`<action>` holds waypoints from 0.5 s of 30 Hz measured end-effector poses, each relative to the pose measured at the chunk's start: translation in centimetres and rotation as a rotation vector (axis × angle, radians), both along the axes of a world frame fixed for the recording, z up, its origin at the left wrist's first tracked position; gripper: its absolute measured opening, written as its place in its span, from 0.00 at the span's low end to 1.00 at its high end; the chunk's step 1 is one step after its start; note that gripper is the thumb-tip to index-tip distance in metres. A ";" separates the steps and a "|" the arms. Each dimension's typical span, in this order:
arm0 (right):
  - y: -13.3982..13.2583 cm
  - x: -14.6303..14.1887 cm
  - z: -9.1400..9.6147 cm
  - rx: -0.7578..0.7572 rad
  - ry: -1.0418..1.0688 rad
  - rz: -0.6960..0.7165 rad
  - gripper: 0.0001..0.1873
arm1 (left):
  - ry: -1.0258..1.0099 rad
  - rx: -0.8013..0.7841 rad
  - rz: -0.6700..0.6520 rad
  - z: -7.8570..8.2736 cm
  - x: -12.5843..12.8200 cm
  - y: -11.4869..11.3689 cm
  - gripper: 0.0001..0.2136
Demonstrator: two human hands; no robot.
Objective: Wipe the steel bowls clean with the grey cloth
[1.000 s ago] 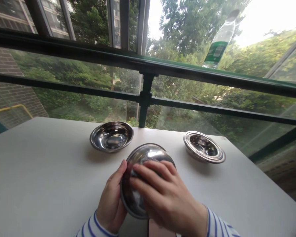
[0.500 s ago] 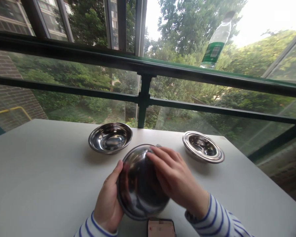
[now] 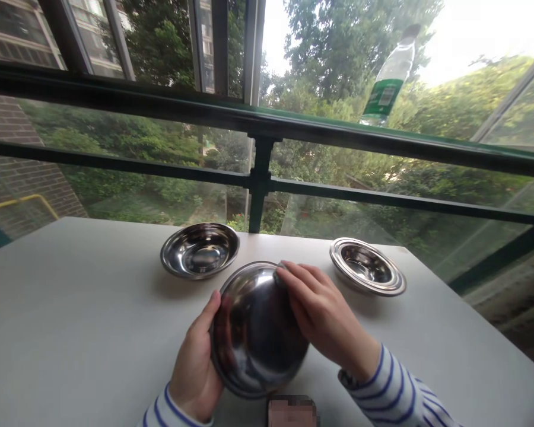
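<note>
A shiny stainless steel bowl [image 3: 253, 332] is tilted in front of me, its rounded outside facing up toward me. My left hand [image 3: 198, 356] is closed around its left rim, thumb on the outer wall and the other fingers hidden beneath. My right hand [image 3: 320, 308] lies against the bowl's upper right side with its fingers bent and held together. A bit of something pale grey shows at those fingertips; most of it is covered, and I cannot make out what it is.
Another steel bowl [image 3: 200, 252] stands upright at the back left of the white table [image 3: 93, 320]. Stacked steel bowls [image 3: 367, 267] sit at the back right. A phone [image 3: 291, 412] lies at the near edge. Beyond, a bottle [image 3: 389, 83] stands on the green railing [image 3: 338, 131].
My right hand has slid slightly right and down along the bowl's outer surface, toward its rim. The left hand keeps its hold, and the bowl stays nearly in place.
</note>
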State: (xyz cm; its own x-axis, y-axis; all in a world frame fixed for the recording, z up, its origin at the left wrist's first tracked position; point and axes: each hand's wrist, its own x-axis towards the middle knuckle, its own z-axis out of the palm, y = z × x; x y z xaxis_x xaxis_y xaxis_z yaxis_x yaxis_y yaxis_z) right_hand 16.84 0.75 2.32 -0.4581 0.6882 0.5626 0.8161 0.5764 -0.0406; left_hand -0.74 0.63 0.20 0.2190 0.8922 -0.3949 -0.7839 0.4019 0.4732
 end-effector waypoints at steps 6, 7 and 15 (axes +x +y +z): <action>-1.3 -1.6 0.1 0.069 -0.148 0.216 0.20 | 0.030 -0.059 0.047 0.0 -0.3 0.4 0.15; -1.5 -1.8 0.2 0.077 -0.164 0.242 0.19 | 0.023 -0.058 0.054 0.0 -0.3 0.5 0.15; -1.2 -1.0 -0.1 0.065 -0.191 0.122 0.19 | 0.015 -0.061 0.033 -0.4 -0.3 0.5 0.15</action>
State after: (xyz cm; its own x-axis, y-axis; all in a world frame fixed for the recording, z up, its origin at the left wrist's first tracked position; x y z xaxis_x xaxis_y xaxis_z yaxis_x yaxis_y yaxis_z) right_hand 15.85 -0.43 2.25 -0.6381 0.5864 0.4989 0.7296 0.6675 0.1487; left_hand -1.07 1.16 -0.24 0.1837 0.8731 -0.4515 -0.7904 0.4043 0.4602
